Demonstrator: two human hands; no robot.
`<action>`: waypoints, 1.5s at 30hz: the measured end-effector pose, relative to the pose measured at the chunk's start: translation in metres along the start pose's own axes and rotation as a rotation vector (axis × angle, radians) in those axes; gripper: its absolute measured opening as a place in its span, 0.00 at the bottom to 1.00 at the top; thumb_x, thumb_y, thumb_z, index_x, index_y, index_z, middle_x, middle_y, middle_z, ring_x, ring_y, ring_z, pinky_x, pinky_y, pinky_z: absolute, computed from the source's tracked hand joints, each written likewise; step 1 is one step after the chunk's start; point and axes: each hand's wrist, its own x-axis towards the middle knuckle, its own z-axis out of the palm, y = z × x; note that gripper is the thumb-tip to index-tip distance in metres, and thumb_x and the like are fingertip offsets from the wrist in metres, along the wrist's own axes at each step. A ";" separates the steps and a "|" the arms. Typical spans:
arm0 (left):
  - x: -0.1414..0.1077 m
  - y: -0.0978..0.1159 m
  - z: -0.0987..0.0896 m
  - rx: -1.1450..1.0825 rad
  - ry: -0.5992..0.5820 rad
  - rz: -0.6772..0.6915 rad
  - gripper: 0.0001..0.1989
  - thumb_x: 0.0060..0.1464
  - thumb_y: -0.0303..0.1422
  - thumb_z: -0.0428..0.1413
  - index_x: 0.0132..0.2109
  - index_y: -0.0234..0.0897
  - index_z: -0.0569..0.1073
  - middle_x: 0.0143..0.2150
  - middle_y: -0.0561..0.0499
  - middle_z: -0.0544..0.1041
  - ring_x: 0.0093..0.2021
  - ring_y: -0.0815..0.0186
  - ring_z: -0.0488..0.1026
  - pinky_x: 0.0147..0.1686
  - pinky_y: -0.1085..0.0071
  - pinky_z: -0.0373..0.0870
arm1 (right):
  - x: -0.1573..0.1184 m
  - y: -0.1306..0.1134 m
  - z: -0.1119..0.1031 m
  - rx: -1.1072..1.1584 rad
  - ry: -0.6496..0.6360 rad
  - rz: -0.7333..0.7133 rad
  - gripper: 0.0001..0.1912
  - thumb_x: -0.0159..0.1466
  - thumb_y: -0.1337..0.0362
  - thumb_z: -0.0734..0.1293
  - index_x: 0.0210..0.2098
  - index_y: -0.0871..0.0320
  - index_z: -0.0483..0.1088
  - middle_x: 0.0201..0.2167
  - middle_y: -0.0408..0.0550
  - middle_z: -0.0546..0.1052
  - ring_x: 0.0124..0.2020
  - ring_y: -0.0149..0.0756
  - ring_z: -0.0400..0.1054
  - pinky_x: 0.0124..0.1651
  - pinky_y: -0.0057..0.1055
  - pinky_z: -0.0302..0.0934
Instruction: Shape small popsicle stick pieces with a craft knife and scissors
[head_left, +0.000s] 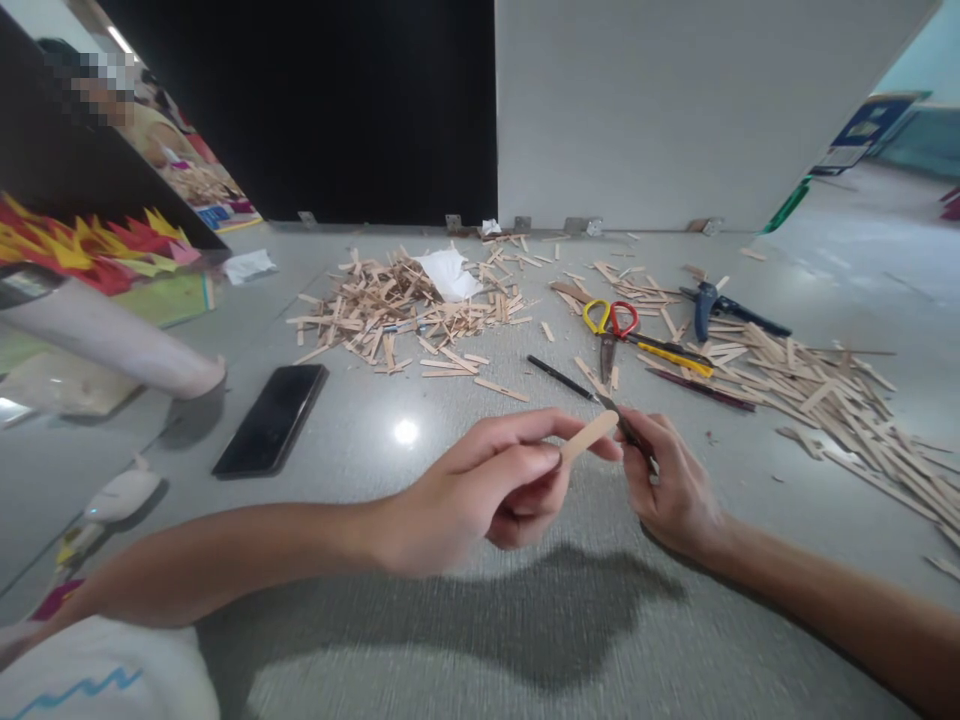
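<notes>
My left hand [495, 475] pinches a wooden craft stick [589, 437] between thumb and fingers, its rounded end pointing up and right. Opposite it, my right hand [671, 485] is closed around a slim dark tool [636, 437], which looks like a knife with a narrow blade. The tool's tip sits close to the stick's far end; whether they touch I cannot tell. Just beyond both hands lie a black pen-like rod [561, 377] and scissors [609, 335] with one yellow and one red handle loop.
Cut stick pieces form a heap [405, 305] with crumpled tissue [450, 273]; longer sticks [832, 400] spread rightward. Blue-handled pruners [705, 308] and a yellow cutter [675, 355] lie right. A phone [270, 420] and cardboard tube [127, 335] are left. Upright panels [637, 110] stand behind.
</notes>
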 end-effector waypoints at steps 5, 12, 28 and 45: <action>0.002 -0.001 -0.003 0.097 0.072 0.104 0.18 0.75 0.30 0.44 0.56 0.40 0.78 0.31 0.57 0.62 0.23 0.75 0.57 0.22 0.77 0.57 | -0.002 0.001 -0.001 0.017 -0.013 0.029 0.28 0.74 0.75 0.60 0.71 0.52 0.59 0.39 0.47 0.74 0.34 0.36 0.73 0.37 0.30 0.73; 0.000 0.003 0.004 0.426 0.247 0.179 0.09 0.70 0.25 0.52 0.52 0.37 0.74 0.37 0.56 0.67 0.29 0.73 0.70 0.33 0.75 0.73 | -0.004 0.001 0.000 0.035 -0.050 0.082 0.26 0.74 0.74 0.60 0.69 0.52 0.60 0.39 0.46 0.74 0.27 0.32 0.69 0.32 0.28 0.71; -0.008 0.002 0.011 0.398 0.251 0.085 0.12 0.76 0.36 0.52 0.61 0.40 0.64 0.38 0.52 0.78 0.31 0.68 0.81 0.36 0.72 0.76 | -0.001 -0.001 -0.002 0.008 -0.056 0.086 0.24 0.74 0.73 0.60 0.67 0.53 0.63 0.39 0.48 0.78 0.33 0.37 0.76 0.36 0.32 0.76; -0.006 0.003 0.008 0.448 0.264 0.052 0.12 0.75 0.37 0.52 0.60 0.40 0.65 0.38 0.52 0.78 0.31 0.67 0.80 0.36 0.71 0.76 | 0.002 -0.002 -0.002 0.028 -0.077 0.022 0.27 0.75 0.75 0.60 0.71 0.55 0.63 0.44 0.53 0.80 0.40 0.38 0.79 0.42 0.33 0.78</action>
